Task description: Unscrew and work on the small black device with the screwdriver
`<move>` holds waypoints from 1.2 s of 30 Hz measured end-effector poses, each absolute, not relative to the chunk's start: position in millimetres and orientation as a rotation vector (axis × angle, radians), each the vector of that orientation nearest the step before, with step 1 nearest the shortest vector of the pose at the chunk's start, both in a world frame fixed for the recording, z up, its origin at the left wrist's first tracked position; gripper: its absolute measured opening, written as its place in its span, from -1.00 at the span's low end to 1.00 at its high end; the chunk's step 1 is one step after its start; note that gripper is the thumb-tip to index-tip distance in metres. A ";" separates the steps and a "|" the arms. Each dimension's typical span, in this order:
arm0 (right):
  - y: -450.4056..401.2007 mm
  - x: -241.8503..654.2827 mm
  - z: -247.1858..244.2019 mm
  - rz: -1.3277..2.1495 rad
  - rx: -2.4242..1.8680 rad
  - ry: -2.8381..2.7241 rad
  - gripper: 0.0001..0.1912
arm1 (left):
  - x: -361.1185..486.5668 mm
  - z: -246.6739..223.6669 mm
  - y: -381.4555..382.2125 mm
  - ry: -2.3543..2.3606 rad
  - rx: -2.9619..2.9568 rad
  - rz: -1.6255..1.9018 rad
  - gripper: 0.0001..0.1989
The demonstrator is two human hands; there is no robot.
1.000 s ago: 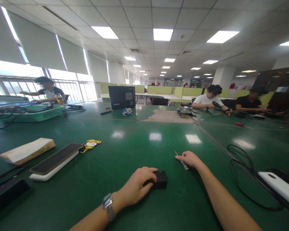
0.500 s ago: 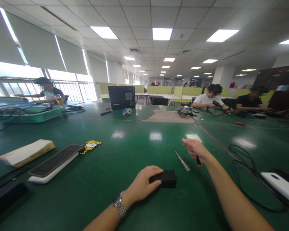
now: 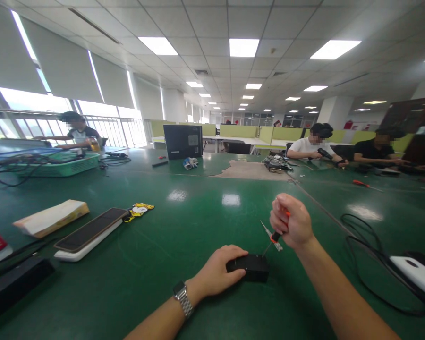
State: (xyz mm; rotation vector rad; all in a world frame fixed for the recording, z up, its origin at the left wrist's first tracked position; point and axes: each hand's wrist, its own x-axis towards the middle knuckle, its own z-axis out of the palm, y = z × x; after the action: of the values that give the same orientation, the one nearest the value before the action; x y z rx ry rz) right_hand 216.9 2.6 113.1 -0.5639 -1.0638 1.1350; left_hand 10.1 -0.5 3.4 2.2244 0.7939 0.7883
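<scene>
A small black box (image 3: pixel 257 268) lies on the green table, its left end between the thumb and fingers of my left hand (image 3: pixel 224 269). My right hand (image 3: pixel 291 221) is closed round the black and orange handle of a screwdriver (image 3: pixel 276 236). The screwdriver slants down to the left, and its tip meets the top of the box near the far right corner. Partly behind the screwdriver, a thin pointed tool with a clear handle (image 3: pixel 268 231) lies on the table.
At the left are a phone (image 3: pixel 92 230) on a white object, a tissue pack (image 3: pixel 53 218) and a green basket (image 3: pixel 71 164). Black cable (image 3: pixel 357 278) and a white device (image 3: pixel 416 274) lie right. A monitor (image 3: pixel 183 141) stands at the back. Several people sit around.
My right hand has turned and closed round the handle, bringing the screwdriver's tip onto the box. My left hand still holds the box. The whole view has shifted slightly.
</scene>
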 end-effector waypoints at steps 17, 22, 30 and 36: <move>11.3 213.8 102.8 1.098 -0.550 -1.091 -0.70 | 10.0 3.5 -0.5 0.785 2.221 0.783 -0.59; 10.0 212.8 103.3 1.098 -0.536 -1.100 -0.71 | 10.2 4.1 -0.6 0.776 2.223 0.784 -0.59; 10.5 214.1 102.6 1.077 -0.570 -1.121 -0.70 | 9.7 6.2 -1.2 0.782 2.224 0.769 -0.60; 11.3 211.4 99.5 1.044 -0.593 -1.141 -0.73 | 9.6 5.9 -1.2 0.781 2.218 0.777 -0.60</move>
State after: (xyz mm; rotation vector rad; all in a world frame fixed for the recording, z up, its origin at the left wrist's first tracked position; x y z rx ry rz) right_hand 211.4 11.3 99.5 -0.5926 -1.1414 1.0439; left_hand 9.6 -1.2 5.9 2.2185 0.7813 0.7767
